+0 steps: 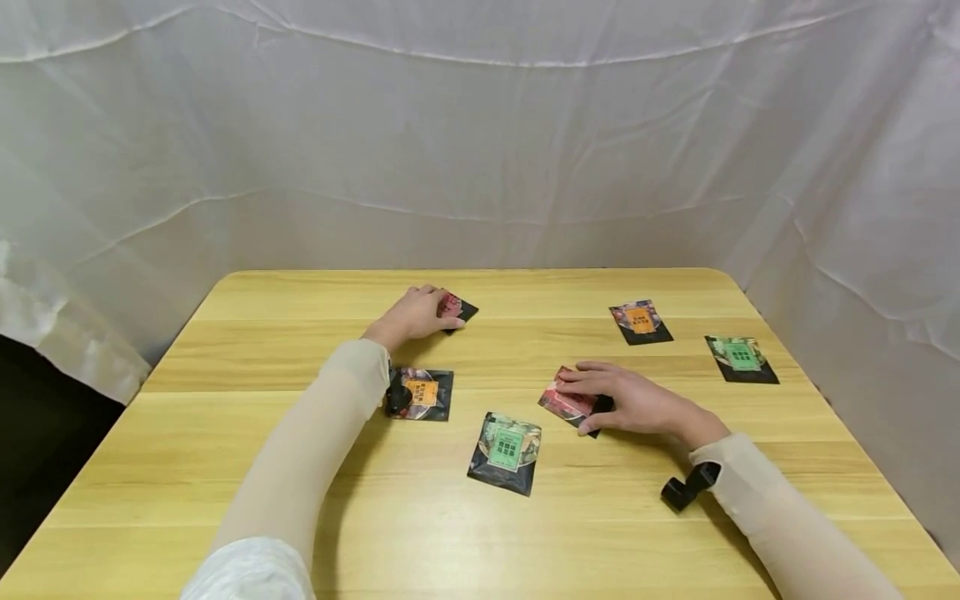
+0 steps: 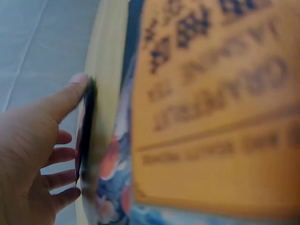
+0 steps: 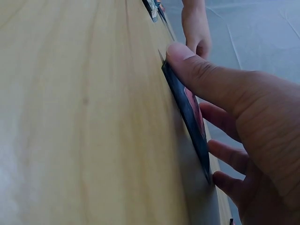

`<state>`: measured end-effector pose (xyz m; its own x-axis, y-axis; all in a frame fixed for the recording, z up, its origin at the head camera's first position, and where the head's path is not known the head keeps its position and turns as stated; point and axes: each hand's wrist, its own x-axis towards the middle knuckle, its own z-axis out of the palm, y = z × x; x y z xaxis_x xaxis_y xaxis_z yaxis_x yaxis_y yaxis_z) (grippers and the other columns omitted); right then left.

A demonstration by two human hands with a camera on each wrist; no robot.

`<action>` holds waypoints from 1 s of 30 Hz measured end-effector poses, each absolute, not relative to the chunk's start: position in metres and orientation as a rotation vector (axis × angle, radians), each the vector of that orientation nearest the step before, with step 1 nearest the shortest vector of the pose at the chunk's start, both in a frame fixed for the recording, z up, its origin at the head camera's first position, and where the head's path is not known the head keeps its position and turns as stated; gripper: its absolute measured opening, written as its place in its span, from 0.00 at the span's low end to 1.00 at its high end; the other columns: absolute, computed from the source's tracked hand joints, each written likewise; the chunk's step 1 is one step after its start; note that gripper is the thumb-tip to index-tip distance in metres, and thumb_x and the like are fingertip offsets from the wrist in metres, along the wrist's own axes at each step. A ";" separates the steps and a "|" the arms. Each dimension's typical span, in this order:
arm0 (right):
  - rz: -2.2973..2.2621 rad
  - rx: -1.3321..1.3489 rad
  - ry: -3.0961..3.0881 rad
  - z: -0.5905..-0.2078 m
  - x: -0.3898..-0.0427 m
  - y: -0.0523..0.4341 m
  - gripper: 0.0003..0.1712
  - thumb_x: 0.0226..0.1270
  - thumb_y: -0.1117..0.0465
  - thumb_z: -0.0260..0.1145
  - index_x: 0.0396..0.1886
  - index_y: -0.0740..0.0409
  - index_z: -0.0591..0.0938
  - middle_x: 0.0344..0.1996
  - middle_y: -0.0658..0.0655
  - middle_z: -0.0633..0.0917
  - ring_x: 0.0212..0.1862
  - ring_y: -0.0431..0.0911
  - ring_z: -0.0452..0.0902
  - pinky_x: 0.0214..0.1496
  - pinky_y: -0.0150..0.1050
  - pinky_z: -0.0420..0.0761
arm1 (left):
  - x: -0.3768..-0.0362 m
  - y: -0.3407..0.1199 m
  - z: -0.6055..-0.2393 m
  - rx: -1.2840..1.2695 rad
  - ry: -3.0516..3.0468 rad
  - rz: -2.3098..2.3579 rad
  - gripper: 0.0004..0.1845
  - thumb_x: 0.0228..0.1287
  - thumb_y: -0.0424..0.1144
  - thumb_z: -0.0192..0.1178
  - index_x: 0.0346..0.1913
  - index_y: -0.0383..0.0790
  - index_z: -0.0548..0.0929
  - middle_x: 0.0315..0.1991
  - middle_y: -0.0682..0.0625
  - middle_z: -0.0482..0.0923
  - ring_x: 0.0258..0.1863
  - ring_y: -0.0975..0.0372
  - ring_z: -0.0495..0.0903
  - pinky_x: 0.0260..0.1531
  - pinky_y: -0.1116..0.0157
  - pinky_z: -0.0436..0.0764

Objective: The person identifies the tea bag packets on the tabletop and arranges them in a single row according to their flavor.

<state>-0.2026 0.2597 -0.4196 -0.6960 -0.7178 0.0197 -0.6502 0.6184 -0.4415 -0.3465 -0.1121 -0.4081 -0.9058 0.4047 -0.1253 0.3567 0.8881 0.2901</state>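
Toward the table's far side, my left hand [image 1: 416, 317] holds a tea sachet with a red label [image 1: 452, 307] by its edges, thumb nearest me. The left wrist view shows that sachet edge-on [image 2: 86, 126], between thumb and fingers. Another red-labelled tea sachet [image 1: 567, 400] is under my right hand [image 1: 641, 402], thumb at its near corner and fingers across its far part. Seen from the right wrist, this sachet [image 3: 190, 115] is tilted, with a shadow below. An orange-labelled sachet [image 1: 435, 393] lies beside my left wrist, partly hidden by the wrist camera.
A green-labelled sachet [image 1: 506, 450] lies between the arms near the middle. At the right lie an orange-labelled sachet [image 1: 641, 321] and a green-labelled one [image 1: 742, 358]. The wooden table [image 1: 225, 467] is bordered by a white curtain [image 1: 480, 150].
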 end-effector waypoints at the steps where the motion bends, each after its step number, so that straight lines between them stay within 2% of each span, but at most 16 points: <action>1: -0.633 -1.137 2.681 -0.419 -0.203 0.260 0.42 0.58 0.37 0.68 0.70 0.48 0.73 0.71 0.52 0.68 0.73 0.57 0.56 0.69 0.61 0.61 | -0.347 -0.112 -0.409 0.581 2.882 0.373 0.47 0.64 0.68 0.53 0.75 0.38 0.60 0.72 0.38 0.57 0.70 0.41 0.56 0.69 0.46 0.58; 11: -0.628 -1.128 2.676 -0.419 -0.203 0.259 0.42 0.59 0.37 0.68 0.70 0.49 0.73 0.71 0.52 0.68 0.73 0.57 0.56 0.70 0.60 0.60 | -0.346 -0.110 -0.410 0.613 2.876 0.250 0.48 0.64 0.69 0.53 0.75 0.36 0.61 0.73 0.37 0.55 0.70 0.41 0.55 0.68 0.46 0.59; 19: -0.628 -1.116 2.673 -0.418 -0.203 0.258 0.42 0.58 0.37 0.68 0.70 0.47 0.73 0.71 0.53 0.67 0.73 0.57 0.56 0.70 0.61 0.60 | -0.349 -0.122 -0.407 0.680 2.822 0.285 0.47 0.62 0.67 0.57 0.76 0.42 0.59 0.71 0.38 0.57 0.68 0.42 0.56 0.66 0.46 0.62; 30: -0.620 -1.126 2.678 -0.417 -0.203 0.258 0.41 0.59 0.37 0.68 0.69 0.49 0.74 0.70 0.51 0.69 0.73 0.57 0.57 0.69 0.60 0.61 | -0.344 -0.144 -0.401 0.777 2.741 0.407 0.47 0.63 0.60 0.63 0.75 0.34 0.60 0.72 0.37 0.57 0.70 0.43 0.57 0.69 0.47 0.58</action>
